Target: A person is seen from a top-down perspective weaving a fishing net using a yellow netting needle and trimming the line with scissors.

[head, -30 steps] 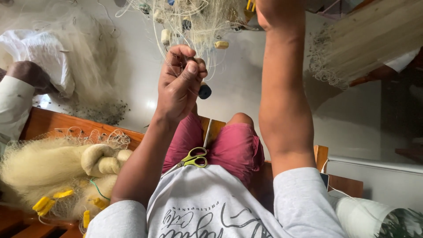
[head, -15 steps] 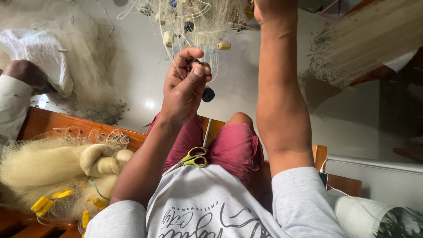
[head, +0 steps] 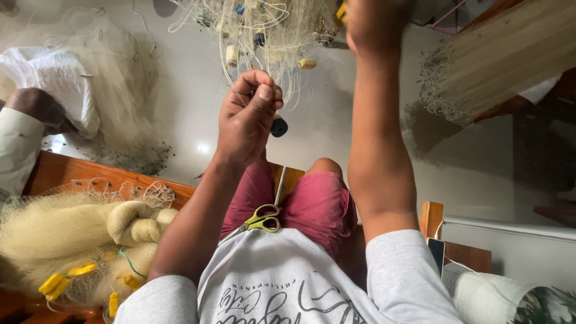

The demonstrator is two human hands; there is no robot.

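A pale fishing net (head: 270, 30) with cream, yellow and blue floats hangs in a tangle at the top of the view. My left hand (head: 249, 117) is raised in front of me, fingers pinched on strands of the net, with a dark round float (head: 278, 126) hanging just beside the thumb. My right hand (head: 375, 24) is held higher, closed on the net's upper part and partly cut off by the frame edge. Scissors with yellow-green handles (head: 261, 219) lie on my lap, on the red shorts.
A bundled net with yellow floats (head: 72, 234) lies on the wooden bench (head: 78, 174) at left. Another person's sleeve (head: 15, 150) and hand (head: 39, 108) rest by a white sack (head: 54, 78). More netting (head: 510, 54) hangs at upper right. A phone (head: 436, 255) and white roll (head: 486, 297) are at lower right.
My left hand's fingers have shifted slightly on the strands and the dark float has swung a little. My right arm stays raised in the same place.
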